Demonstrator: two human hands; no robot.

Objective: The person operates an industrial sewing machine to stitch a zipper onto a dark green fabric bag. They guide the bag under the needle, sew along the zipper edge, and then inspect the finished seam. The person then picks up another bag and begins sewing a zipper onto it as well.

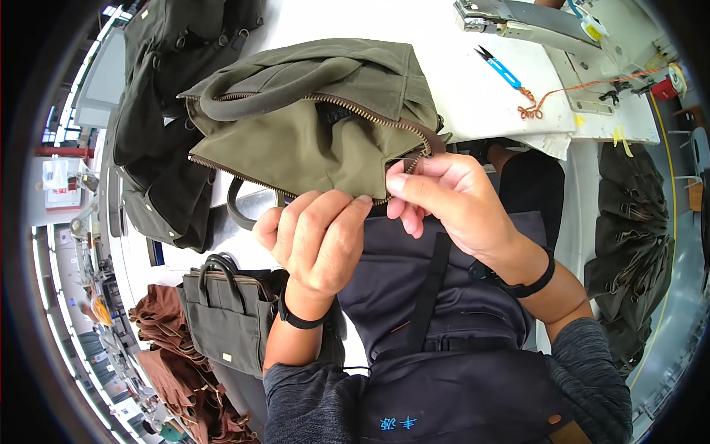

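Observation:
An olive-green fabric bag (381, 74) lies on its side on the white table, its mouth gaping towards me. Inside shows a lighter khaki lining (296, 152), and a brass-toothed zipper (370, 115) runs round the opening. One padded handle (285, 96) arches over the upper edge. My left hand (318, 237) is closed, gripping the lower zippered edge between thumb and fingers. At the right end of the opening, my right hand (451, 196) pinches the zipper's end beside a brown tab. Whether a slider sits under those fingers is hidden.
Blue thread snips (499, 68) on an orange cord lie at the upper right, near a sewing machine (532, 22). Dark bags (159, 140) are piled at the left. A grey-green bag (229, 314) and brown ones (174, 370) sit lower left. More dark bags (629, 244) hang right.

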